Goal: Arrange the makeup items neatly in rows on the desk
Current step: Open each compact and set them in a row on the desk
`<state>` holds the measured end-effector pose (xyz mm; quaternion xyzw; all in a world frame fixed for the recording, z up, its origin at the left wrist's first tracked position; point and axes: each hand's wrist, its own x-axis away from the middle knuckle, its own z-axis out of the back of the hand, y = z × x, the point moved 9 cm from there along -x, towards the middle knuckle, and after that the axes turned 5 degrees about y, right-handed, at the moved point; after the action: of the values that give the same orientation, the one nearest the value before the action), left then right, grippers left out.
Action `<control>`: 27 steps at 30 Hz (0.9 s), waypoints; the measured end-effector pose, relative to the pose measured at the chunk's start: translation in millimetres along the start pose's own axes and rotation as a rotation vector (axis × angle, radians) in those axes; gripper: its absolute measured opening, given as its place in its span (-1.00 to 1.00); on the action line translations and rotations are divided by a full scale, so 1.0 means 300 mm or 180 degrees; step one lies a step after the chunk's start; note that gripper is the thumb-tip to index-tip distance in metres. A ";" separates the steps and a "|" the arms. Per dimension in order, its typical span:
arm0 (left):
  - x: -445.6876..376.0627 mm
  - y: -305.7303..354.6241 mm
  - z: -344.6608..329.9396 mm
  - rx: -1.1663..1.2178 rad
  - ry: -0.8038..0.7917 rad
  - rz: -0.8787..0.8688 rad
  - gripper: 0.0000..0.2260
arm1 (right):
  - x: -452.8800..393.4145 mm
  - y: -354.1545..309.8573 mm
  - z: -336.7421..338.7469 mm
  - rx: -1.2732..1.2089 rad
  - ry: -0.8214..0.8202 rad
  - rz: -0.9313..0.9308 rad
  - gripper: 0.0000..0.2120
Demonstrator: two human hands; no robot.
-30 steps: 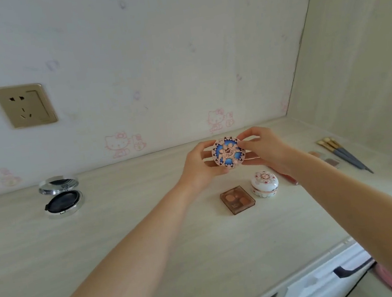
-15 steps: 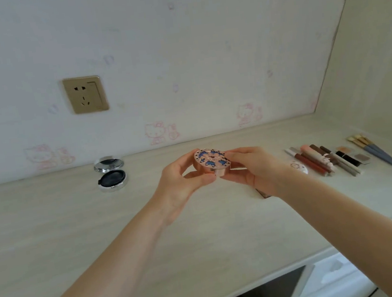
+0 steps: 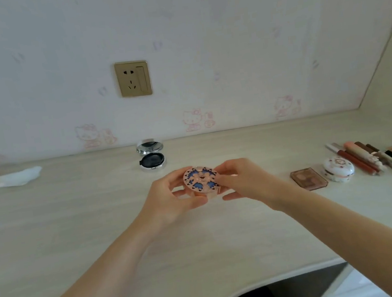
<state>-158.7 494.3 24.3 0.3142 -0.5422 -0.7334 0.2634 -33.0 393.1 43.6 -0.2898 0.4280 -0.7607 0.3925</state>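
Head view: left hand (image 3: 171, 200) and right hand (image 3: 241, 182), both gripping the patterned round compact (image 3: 201, 180), have lowered it leftward from the row of sticks (image 3: 364, 159), suggesting placement elsewhere.

Matt pale woodgrain desk (image 3: 76, 224); shiny chrome compact (image 3: 151, 155).

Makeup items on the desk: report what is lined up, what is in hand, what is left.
Done: the sticks and pencils, white round jar and brown palette lie in a row at right. In hand: the left hand and right hand both hold the round patterned compact above the desk. Left: placing it, and the open black compact by the wall.
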 end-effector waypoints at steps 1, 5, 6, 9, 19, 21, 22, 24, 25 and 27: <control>0.005 -0.015 0.013 -0.0031 0.0017 0.0029 -0.38 | 0.002 -0.020 -0.013 0.0371 -0.0015 0.0221 -0.63; 0.038 -0.046 0.043 -0.0013 -0.0004 0.0098 -0.42 | 0.038 -0.111 -0.098 0.1346 -0.0471 0.1122 -0.49; 0.046 -0.049 0.046 -0.0004 -0.0002 0.0109 -0.44 | 0.048 -0.121 -0.123 0.1532 -0.0644 0.1290 -0.50; 0.058 -0.055 0.051 0.0038 0.0015 0.0164 -0.42 | 0.044 -0.123 -0.162 0.1958 -0.0780 0.1594 -0.40; 0.055 -0.069 0.046 0.0093 -0.0091 0.0090 -0.35 | 0.028 -0.156 -0.164 0.2520 -0.0578 0.1854 -0.39; 0.053 -0.072 0.045 0.0037 -0.0092 0.0061 -0.32 | 0.037 -0.164 -0.169 0.2567 -0.0580 0.1915 -0.43; 0.052 -0.074 0.046 0.0020 -0.0093 0.0058 -0.32 | 0.040 -0.164 -0.173 0.2603 -0.0586 0.1943 -0.45; 0.053 -0.075 0.047 -0.0014 -0.0113 0.0046 -0.32 | 0.043 -0.163 -0.176 0.2641 -0.0598 0.1972 -0.48; 0.054 -0.075 0.045 -0.0044 -0.0131 0.0029 -0.32 | 0.041 -0.162 -0.173 0.2611 -0.0603 0.1957 -0.50; 0.054 -0.078 0.040 -0.0099 -0.0175 0.0002 -0.30 | 0.031 -0.157 -0.158 0.2494 -0.0630 0.1866 -0.53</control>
<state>-179.4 496.5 1.7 0.2896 -0.5379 -0.7501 0.2534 -91.2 420.7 63.9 -0.0588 0.1342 -0.6909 0.7079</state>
